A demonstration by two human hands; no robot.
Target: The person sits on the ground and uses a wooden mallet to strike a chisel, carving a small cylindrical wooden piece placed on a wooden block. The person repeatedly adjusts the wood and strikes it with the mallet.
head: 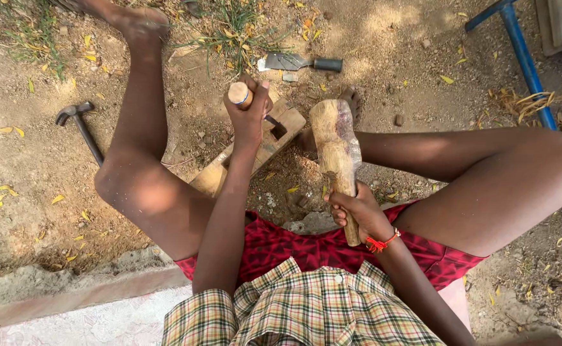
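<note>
Gripping worn, chipped wooden mallet (336,150), right hand (358,210).

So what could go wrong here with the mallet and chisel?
The left hand grips the chisel handle just under its struck end, so a glancing blow from the wooden mallet in the right hand might hit fingers. A bare foot rests near the wood block, so a slipping blade could cut it.
</note>
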